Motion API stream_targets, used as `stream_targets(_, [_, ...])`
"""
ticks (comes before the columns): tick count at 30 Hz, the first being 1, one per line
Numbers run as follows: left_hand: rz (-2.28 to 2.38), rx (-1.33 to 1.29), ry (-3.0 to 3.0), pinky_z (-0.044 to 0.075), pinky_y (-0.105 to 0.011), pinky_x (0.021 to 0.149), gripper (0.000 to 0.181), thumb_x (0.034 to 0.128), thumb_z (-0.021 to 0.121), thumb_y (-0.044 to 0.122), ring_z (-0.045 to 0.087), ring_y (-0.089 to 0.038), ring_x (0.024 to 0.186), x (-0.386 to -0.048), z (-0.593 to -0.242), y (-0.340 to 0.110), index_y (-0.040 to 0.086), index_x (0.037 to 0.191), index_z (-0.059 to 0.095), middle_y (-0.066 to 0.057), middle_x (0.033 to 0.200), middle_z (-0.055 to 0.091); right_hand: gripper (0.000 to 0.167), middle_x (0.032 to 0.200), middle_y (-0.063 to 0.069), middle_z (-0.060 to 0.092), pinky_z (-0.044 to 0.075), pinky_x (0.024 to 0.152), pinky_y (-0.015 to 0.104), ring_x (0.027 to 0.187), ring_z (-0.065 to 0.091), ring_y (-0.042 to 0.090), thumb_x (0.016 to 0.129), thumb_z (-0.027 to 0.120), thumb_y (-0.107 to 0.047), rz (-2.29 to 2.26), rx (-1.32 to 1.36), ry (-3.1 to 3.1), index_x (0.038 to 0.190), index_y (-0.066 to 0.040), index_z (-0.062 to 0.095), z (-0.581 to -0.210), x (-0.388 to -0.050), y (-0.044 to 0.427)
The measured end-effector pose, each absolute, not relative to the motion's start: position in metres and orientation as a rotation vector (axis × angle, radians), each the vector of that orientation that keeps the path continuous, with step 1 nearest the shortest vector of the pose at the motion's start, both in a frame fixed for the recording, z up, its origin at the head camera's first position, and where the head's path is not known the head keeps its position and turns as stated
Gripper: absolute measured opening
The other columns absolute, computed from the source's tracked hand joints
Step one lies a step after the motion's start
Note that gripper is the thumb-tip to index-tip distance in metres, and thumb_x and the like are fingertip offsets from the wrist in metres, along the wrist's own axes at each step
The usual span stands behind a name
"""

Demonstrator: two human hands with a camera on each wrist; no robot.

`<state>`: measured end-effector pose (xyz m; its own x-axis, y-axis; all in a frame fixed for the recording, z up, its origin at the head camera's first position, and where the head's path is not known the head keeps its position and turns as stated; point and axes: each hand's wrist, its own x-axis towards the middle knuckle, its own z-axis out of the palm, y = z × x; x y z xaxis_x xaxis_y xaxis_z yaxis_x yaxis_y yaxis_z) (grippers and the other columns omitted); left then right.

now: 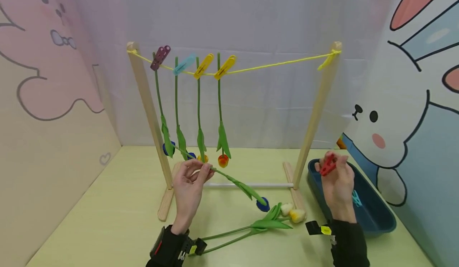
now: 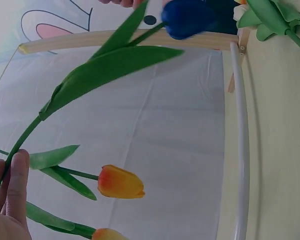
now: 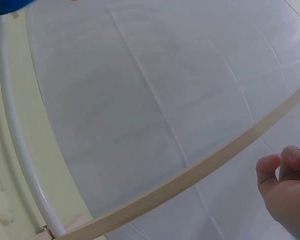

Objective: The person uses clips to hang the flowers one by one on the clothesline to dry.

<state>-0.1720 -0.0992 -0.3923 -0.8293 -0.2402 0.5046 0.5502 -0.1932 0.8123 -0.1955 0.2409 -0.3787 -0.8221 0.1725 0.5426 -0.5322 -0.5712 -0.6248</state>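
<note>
My left hand (image 1: 193,181) pinches the green stem of a blue tulip (image 1: 263,204), which slants down to the right with its bloom low. In my right hand (image 1: 338,183), raised over the bin, a red clothespin (image 1: 328,164) is held between thumb and fingers. A yellow string (image 1: 276,64) runs between two wooden posts. From its left half, tulips hang bloom-down, clipped by a dark purple clothespin (image 1: 160,58), a light blue clothespin (image 1: 184,64) and two yellow clothespins (image 1: 225,67). The rightmost hanging bloom is an orange tulip (image 1: 223,161).
Two pale tulips (image 1: 297,215) lie on the table before the frame. A dark blue bin (image 1: 376,219) at the right holds a light blue clothespin (image 1: 356,198). The right wooden post (image 1: 317,115) stands between the hanging tulips and the bin; a white rod (image 1: 251,185) joins the feet.
</note>
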Motion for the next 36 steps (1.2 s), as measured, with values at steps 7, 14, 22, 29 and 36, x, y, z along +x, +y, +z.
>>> stream_targets(7, [-1.950,-0.638,-1.511,0.061,-0.035,0.085,0.026,0.0974,0.064,0.002,0.076,-0.020,0.094,-0.215,-0.428,-0.102,-0.004,0.119,0.050,-0.011,0.106,0.074,0.032,0.103,0.002,0.063,0.049,0.079,0.025,0.091,0.051,0.016,0.108,0.042,-0.026,2.391,0.631,-1.166,0.108,-0.005,0.066,-0.378,-0.195,0.242])
stream_targets(14, [-1.776,-0.763,-1.582,0.059,-0.042,0.085,0.048,0.0958,0.064,0.000,0.074,-0.029,0.094,-0.290,-0.481,-0.102,0.000,0.139,0.045,-0.018,0.119,0.072,0.034,0.102,0.002,0.063,0.048,0.078,0.027,0.088,0.049,0.017,0.108,0.042,-0.027,2.403,0.663,-1.171,0.109,-0.004,0.067,-0.379,-0.197,0.240])
stream_targets(22, [-1.720,-0.828,-1.599,0.060,-0.034,0.082,0.037,0.0956,0.066,0.004,0.075,-0.022,0.094,-0.283,-0.431,-0.079,0.003,0.132,0.058,-0.013,0.117,0.074,0.032,0.102,0.001,0.064,0.050,0.080,0.025,0.091,0.052,0.017,0.107,0.044,-0.028,2.396,0.579,-1.185,0.110,-0.006,0.067,-0.378,-0.197,0.240])
stream_targets(29, [-1.703,-0.676,-1.720,0.060,-0.026,0.079,0.024,0.0940,0.065,-0.003,0.076,-0.022,0.084,-0.195,-0.319,-0.062,-0.012,0.116,0.064,-0.032,0.103,0.072,0.030,0.103,0.001,0.064,0.051,0.081,0.025,0.092,0.052,0.017,0.107,0.046,-0.025,2.363,0.562,-1.208,0.105,-0.007,0.069,-0.377,-0.194,0.242])
stream_targets(36, [-1.715,-0.699,-1.715,0.061,-0.029,0.080,0.024,0.0943,0.068,0.004,0.075,-0.013,0.084,-0.211,-0.323,-0.061,-0.006,0.116,0.069,-0.028,0.101,0.074,0.027,0.103,0.000,0.064,0.051,0.083,0.019,0.092,0.052,0.016,0.105,0.049,-0.025,2.278,0.504,-1.306,0.106,-0.008,0.070,-0.367,-0.197,0.239])
